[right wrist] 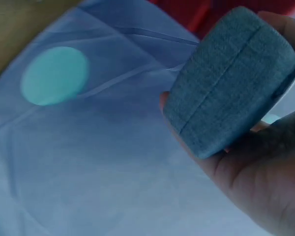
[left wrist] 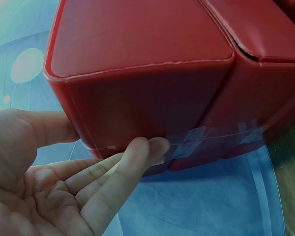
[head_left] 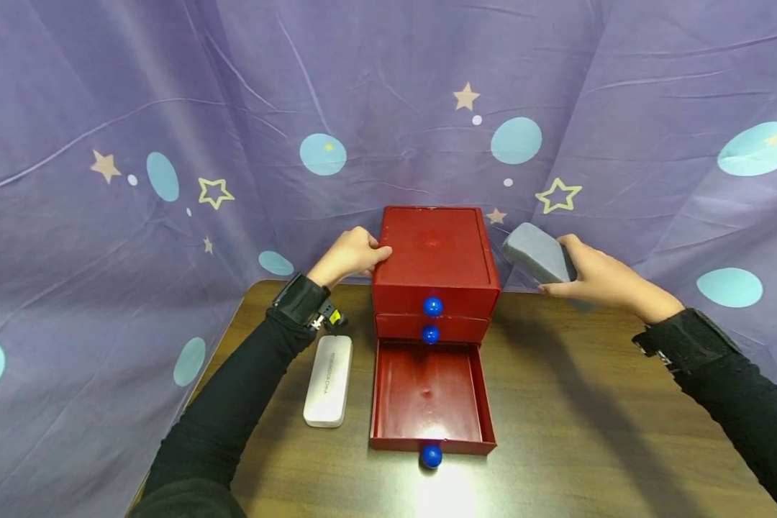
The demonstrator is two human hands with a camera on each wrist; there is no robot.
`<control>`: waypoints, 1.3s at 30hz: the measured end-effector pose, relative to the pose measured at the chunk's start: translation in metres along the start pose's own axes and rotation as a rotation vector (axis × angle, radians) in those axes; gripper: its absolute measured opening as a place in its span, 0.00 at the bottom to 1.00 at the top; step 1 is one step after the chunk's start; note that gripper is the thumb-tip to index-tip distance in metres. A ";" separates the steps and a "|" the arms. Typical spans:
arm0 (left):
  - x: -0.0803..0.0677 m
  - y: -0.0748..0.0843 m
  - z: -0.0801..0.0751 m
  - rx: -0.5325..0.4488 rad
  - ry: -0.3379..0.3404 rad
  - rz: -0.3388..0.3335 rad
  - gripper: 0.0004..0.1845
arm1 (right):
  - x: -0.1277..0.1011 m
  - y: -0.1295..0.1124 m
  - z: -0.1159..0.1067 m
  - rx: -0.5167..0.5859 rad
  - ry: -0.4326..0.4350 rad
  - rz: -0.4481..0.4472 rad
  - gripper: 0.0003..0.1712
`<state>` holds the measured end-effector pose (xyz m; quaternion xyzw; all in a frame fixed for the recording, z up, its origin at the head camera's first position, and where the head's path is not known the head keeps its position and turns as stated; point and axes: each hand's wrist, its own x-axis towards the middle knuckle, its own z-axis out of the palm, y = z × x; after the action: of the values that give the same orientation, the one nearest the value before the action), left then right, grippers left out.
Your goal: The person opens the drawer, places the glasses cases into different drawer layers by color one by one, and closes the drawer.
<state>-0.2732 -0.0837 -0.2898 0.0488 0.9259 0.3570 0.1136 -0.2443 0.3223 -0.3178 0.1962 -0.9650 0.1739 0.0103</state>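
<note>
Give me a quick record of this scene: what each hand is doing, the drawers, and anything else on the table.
left hand: rests against the side of the red chest
right hand: holds a grey case in the air, right of the chest
drawers: bottom drawer pulled out, upper two closed
knobs: blue
also on table: white case, left of the open drawer

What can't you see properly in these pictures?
- Inside the two shut drawers of the red drawer box: their fronts hide it in the head view.
- What the grey case holds: it is closed, gripped by the right hand.
- The print on the white case: too small to read.
- The left hand fingertips behind the box in the head view; the left wrist view shows only some.
</note>
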 end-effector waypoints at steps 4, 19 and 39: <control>0.001 0.000 0.000 0.015 0.000 0.000 0.24 | -0.012 -0.018 -0.016 0.039 0.100 -0.007 0.47; 0.001 0.002 -0.001 0.033 0.005 -0.002 0.24 | -0.050 -0.112 -0.030 0.049 0.193 -0.318 0.48; 0.001 0.000 0.000 -0.014 0.003 0.011 0.23 | -0.061 -0.162 0.017 -0.099 -0.088 -0.482 0.47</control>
<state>-0.2740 -0.0835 -0.2902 0.0528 0.9232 0.3643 0.1105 -0.1258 0.1998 -0.2852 0.4273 -0.8972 0.1104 0.0188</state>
